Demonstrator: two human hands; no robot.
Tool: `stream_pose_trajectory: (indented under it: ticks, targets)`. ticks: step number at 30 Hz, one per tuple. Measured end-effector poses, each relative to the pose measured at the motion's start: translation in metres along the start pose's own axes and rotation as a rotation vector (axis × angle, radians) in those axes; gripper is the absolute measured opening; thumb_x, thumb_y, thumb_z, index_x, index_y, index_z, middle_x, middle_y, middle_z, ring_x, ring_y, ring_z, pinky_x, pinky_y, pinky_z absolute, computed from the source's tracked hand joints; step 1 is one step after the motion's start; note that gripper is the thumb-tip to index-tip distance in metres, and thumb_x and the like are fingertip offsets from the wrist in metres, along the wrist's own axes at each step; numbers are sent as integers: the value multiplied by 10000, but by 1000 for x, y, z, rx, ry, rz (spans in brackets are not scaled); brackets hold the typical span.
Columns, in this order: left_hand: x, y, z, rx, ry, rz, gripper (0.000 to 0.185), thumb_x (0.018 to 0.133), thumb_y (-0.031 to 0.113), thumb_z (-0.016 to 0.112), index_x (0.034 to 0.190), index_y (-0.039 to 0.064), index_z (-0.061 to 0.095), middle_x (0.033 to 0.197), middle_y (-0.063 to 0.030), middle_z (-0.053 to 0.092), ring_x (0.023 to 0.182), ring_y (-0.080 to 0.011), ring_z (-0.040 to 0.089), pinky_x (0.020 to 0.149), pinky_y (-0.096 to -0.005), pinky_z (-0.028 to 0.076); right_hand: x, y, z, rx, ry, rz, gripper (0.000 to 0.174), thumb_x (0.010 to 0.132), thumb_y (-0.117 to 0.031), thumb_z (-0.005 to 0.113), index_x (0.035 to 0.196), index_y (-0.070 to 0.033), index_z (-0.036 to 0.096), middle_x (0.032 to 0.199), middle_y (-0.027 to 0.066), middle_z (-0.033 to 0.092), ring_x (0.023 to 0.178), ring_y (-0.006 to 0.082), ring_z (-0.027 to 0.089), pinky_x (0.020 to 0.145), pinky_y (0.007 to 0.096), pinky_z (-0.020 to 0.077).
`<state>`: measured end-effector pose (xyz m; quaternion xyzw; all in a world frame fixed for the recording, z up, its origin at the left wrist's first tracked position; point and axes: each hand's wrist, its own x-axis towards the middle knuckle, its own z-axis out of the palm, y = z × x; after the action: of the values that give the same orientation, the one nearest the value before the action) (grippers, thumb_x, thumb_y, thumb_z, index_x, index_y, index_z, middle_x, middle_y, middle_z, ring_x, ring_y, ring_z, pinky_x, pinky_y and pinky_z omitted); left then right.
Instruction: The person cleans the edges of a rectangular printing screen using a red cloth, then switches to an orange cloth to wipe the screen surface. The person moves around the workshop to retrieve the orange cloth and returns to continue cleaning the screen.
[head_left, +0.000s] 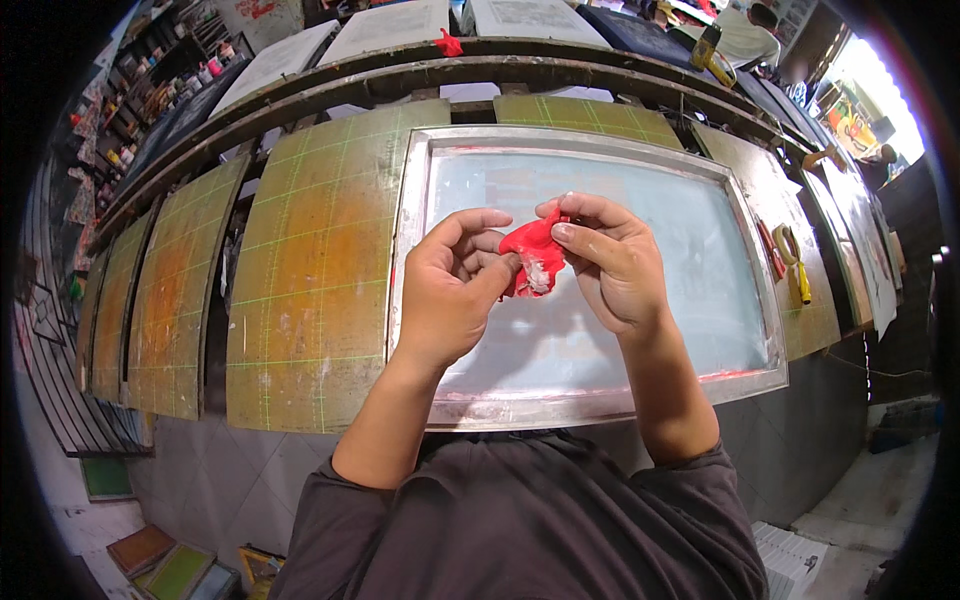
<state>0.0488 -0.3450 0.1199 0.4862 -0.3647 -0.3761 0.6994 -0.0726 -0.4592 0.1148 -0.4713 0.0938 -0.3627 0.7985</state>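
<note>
A small red cloth (529, 247), crumpled and smeared with white on its lower part, is held up between my two hands. My left hand (459, 277) pinches its lower left side with thumb and fingers. Its upper right corner is gripped by my right hand (611, 255) between thumb and forefinger. Beneath both hands lies a screen-printing frame (600, 409) with a metal rim. Its pale blue mesh (682, 262) shows faint block shapes and red traces along the edges. My hands and forearms hide part of the mesh.
Under the frame and to its left are printing boards (300, 300) with green grid lines. Tape rolls (787, 244) and a yellow-handled tool (804, 283) lie at the right. Another red cloth (449, 43) rests on the back rail (525, 71). A person (739, 37) is at the far right.
</note>
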Motion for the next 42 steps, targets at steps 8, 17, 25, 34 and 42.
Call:
stream_pose_trajectory:
  ticks: [8,17,25,34,42]
  targets:
    - [9,-11,-18,-293,-209,-359,302,811,33,551,1094,-64,507,916,-99,616,794,-135,594,715,-251,477,12,1,-3,-205,61,-19,209,752,71,585,961,65,582,936,156,630,823,176,604,738,281,494]
    - [12,-26,-23,-120,-191,-307,192,790,118,624,940,3,593,782,-47,625,656,-72,540,601,-204,419,12,-7,-5,-447,58,-117,191,758,105,564,940,50,575,976,159,610,847,176,600,753,270,502]
    - [13,-24,-21,-210,-67,-384,179,832,99,514,946,-28,567,784,-84,623,656,-119,594,565,-223,471,-7,-6,9,-1025,-266,-726,240,631,167,506,786,2,585,824,161,649,748,255,637,726,323,502]
    - [7,-27,-32,-518,-110,-413,269,816,40,463,1041,-79,548,924,-146,629,790,-186,631,698,-240,506,-18,10,14,-1375,-213,-773,280,642,66,633,906,-19,591,927,138,640,830,260,630,789,353,488]
    - [-8,-25,-9,-37,8,10,309,768,-22,606,1075,-31,572,1003,-144,620,903,-175,602,801,-262,476,-17,19,4,-221,60,-71,546,749,98,564,1221,93,289,1018,217,519,877,241,612,739,271,500]
